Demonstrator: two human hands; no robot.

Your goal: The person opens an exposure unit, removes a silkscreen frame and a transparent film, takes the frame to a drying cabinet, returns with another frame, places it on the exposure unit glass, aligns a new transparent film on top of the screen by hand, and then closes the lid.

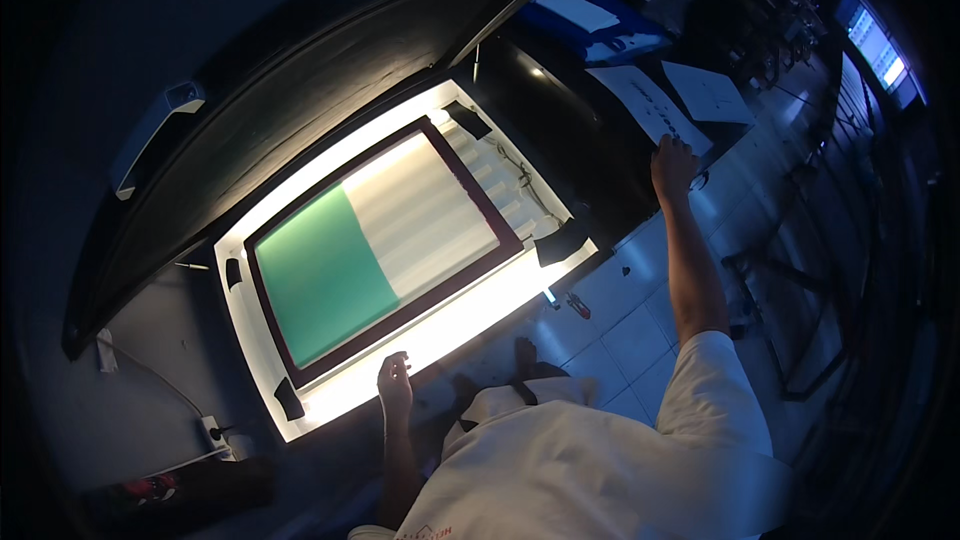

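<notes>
Left hand is hanging half-curled, seemingly empty. Right hand is resting at the white sheet, perhaps steadying it, grip unclear

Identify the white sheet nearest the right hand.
The white sheet with bold dark marks, its near end at the right hand; the sheet to its right and the upper sheet on blue material lie farther.

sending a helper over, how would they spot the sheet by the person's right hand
Find the brightly lit box with the raised dark lid, then look right, past the black surface beside it. There lies the white sheet, its near end by the right hand. Dark marks run along it, bolder than the faint ones on the neighbouring sheet.
</notes>
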